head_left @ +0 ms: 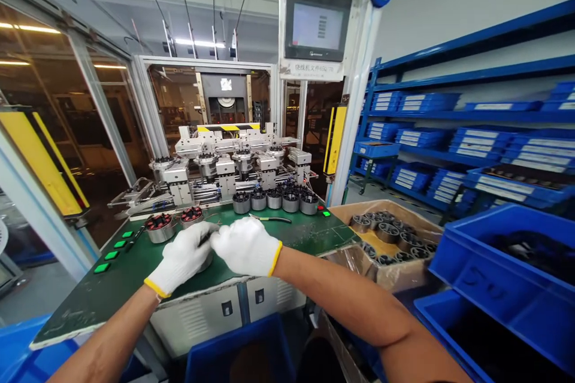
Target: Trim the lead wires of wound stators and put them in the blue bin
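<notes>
Both my hands wear white knit gloves with yellow cuffs and meet over the front of the green bench top. My left hand (187, 252) is closed on a motor stator (206, 263), mostly hidden, with only a bit of its grey side showing below the glove. Close against it, my right hand (245, 245) is pinched shut; whatever lies in its fingers is hidden. Behind the hands stand two stators with reddish windings, one at the left (160, 229) and another (191, 215) just beyond my left hand. A pair of cutters (272, 219) lies past my right hand.
Several black-and-steel stators (275, 198) stand in a row before the winding machine (224, 173). Green buttons (111, 256) line the bench's left edge. At right are a carton of stator cores (386, 233) and blue bins (485, 275). A screen (318, 25) hangs above.
</notes>
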The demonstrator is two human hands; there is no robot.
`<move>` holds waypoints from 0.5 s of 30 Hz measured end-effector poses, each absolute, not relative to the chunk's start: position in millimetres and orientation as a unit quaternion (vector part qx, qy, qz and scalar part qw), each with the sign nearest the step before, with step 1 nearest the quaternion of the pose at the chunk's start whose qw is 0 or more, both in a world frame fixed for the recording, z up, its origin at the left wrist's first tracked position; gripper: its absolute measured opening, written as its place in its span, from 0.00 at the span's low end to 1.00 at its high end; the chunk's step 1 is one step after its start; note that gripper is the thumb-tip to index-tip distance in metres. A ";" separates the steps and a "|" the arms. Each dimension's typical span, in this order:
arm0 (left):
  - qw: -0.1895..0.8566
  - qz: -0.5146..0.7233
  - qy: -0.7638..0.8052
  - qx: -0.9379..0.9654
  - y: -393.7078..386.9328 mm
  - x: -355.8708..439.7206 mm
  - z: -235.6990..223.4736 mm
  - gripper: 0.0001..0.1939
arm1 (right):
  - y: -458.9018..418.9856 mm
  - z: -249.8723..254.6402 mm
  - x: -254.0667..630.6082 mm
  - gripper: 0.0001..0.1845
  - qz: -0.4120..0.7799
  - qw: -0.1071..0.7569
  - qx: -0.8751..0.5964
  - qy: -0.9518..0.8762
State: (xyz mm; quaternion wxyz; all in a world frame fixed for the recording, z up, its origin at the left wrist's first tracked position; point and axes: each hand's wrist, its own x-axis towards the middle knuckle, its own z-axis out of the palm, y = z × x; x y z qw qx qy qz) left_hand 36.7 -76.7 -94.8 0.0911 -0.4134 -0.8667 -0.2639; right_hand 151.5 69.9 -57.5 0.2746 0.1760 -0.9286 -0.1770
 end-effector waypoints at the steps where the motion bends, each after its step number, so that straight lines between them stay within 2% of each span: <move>1: 0.092 -0.267 -0.872 -0.399 -76.1 37.8 -94.6 0.14 | 70.6 -54.9 144.8 0.11 -0.163 0.281 0.164 -0.931; 3: 0.090 -0.266 -0.881 -0.382 -75.4 39.0 -93.8 0.13 | 75.7 -49.8 127.9 0.12 -0.113 0.278 0.120 -0.946; 8: 0.074 -0.309 -0.871 -0.375 -73.5 38.4 -93.2 0.15 | 85.9 -65.9 98.9 0.18 -0.009 0.186 0.031 -0.982; 12: 0.059 -0.329 -0.866 -0.372 -71.3 38.3 -93.3 0.13 | 76.7 -89.5 111.3 0.18 0.001 0.149 0.094 -0.984; 15: 0.052 -0.318 -0.874 -0.365 -71.5 40.5 -92.8 0.13 | 76.2 -79.9 116.9 0.17 0.068 0.173 0.154 -0.970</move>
